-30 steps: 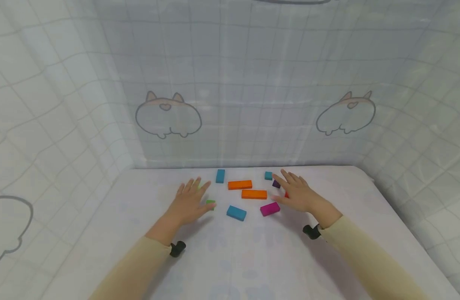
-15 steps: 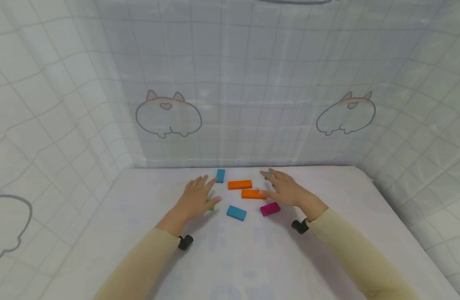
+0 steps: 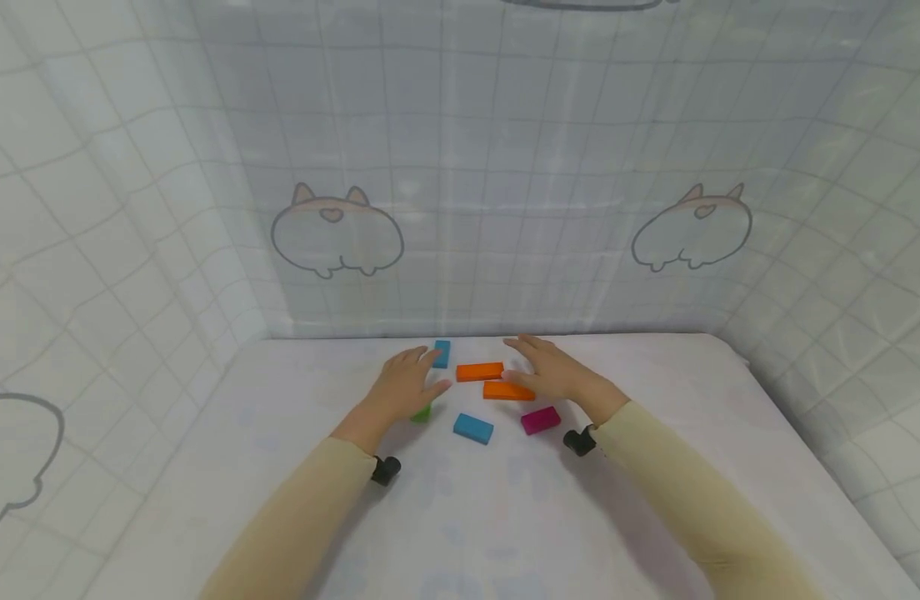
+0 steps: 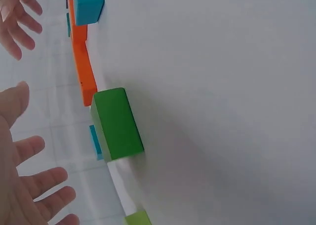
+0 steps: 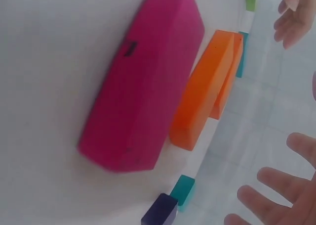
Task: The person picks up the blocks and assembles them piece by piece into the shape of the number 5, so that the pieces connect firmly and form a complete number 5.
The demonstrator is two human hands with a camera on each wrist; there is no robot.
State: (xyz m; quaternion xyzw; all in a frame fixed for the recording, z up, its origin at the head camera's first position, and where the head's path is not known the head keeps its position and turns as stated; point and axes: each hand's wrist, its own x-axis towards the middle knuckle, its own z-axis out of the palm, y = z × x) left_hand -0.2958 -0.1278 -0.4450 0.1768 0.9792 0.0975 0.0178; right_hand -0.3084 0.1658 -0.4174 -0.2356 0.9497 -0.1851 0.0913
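At the left, the left hand [image 3: 402,388] hovers above the white tabletop [image 3: 460,517], its fingers apart and holding nothing; the left wrist view shows a gap between it and the blocks. The nearest piece to it is the green block [image 4: 118,125], which lies below the hand, on its thumb side and toward the person; from the head most of it is hidden, so its long axis is hard to read there. A light green block [image 4: 138,218] shows only at the lower edge of the left wrist view. Just past the left fingertips lies the far blue block [image 3: 442,357], its long axis running away from the person. Between the hands and closer to the person, the near blue block [image 3: 472,428] lies aslant, its left end farther off, a little nearer the left thumb. Next come the far orange block [image 3: 478,372] and, just beside it, the near orange block [image 3: 508,392], both lengthwise across from left to right; the near one lies under the right thumb's side, so the right hand [image 3: 556,375] is clearly the nearer. The magenta block [image 3: 540,420] lies from that hand toward the person, its right end farther off. The right hand's fingers are also spread and grip nothing; beneath them, the right wrist view shows a teal block [image 5: 183,191] and a dark purple block [image 5: 160,210] close together.
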